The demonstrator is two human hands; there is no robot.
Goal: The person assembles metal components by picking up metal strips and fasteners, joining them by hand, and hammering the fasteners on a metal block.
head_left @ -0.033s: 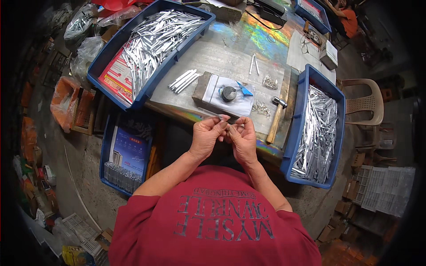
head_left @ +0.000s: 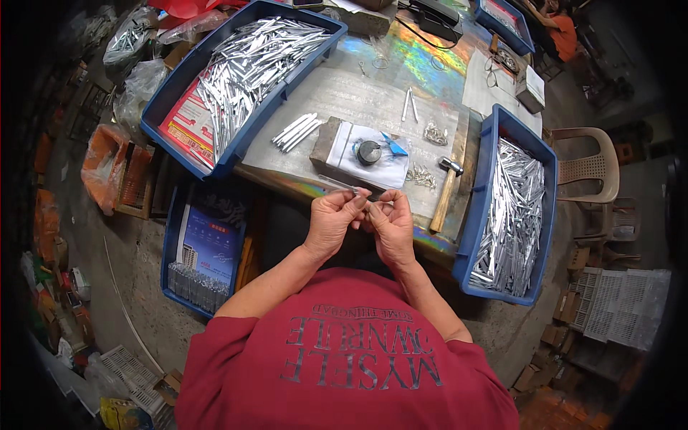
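Note:
Close together in front of the table's near edge are both my hands. My left hand (head_left: 331,223) pinches a thin silver metal rod (head_left: 335,182), whose far end sticks out to the left past the fingertips. My right hand (head_left: 393,228) is closed at the fingertips beside it, against my left fingers; what it pinches is too small and covered to make out. Just beyond them stands a grey block (head_left: 326,152) with a white cloth (head_left: 392,170) on top. A dark round jar (head_left: 369,152) and a blue scrap (head_left: 395,146) rest on the cloth. Small metal pieces (head_left: 423,176) lie beside the block.
A hammer (head_left: 446,195) lies right of the block, several rods (head_left: 297,132) to its left. Blue trays of metal rods flank me: a left tray (head_left: 287,92) and a right tray (head_left: 476,208). Another blue tray (head_left: 169,266) sits lower left. A plastic chair (head_left: 608,161) stands far right.

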